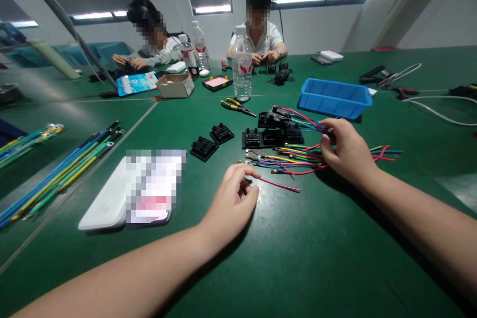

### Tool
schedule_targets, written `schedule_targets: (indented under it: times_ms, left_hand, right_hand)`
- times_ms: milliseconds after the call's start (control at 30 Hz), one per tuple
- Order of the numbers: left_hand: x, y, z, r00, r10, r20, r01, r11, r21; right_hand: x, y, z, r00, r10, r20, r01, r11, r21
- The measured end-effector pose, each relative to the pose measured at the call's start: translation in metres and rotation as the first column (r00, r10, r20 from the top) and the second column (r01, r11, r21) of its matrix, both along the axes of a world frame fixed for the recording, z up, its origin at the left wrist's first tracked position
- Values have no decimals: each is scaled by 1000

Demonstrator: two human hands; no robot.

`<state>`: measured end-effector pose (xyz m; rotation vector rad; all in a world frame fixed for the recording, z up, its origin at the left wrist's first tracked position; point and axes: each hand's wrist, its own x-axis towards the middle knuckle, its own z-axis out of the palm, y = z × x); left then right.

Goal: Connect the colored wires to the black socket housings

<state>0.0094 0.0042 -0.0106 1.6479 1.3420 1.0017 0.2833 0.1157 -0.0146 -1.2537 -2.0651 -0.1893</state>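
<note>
Several thin coloured wires (pixel 307 121) run from a raised black plastic part (pixel 276 117) into my right hand (pixel 346 148), whose fingers and thumb are closed around them. Beneath that hand lies a loose bundle of red, blue, yellow and green wires (pixel 298 160) with small metal ends. My left hand (pixel 234 194) is half curled at the near side of the bundle, thumb and index finger apart. One red wire (pixel 281 185) reaches out from its index fingertip; its other end is hidden. More black plastic parts (pixel 251 139) sit behind the bundle.
Two black parts (pixel 204 148), yellow-handled pliers (pixel 238 107), a water bottle (pixel 243 72) and a blue bin (pixel 335 97) stand farther back. To the left are a phone (pixel 156 189), a white power bank (pixel 106 194) and thick cables (pixel 74 169). Two people work across the green table (pixel 298 258).
</note>
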Motion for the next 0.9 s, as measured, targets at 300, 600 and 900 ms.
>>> schedule_targets:
  times_ms: [300,600,900]
  left_hand:
    - [-1,1,3,999,-34,-24,34,999,-11]
    - [1,-1,6,997,-58,-49,57,998,-28]
    - [0,0,4,993,-85,-80,83,996,-25]
  right_hand:
    - [22,21,-10,961,-226,-158,228,974,-6]
    - [49,41,-19,955,-295,-20,292,953,-82]
    - [33,30,-10,987,-36,156,40,999,-23]
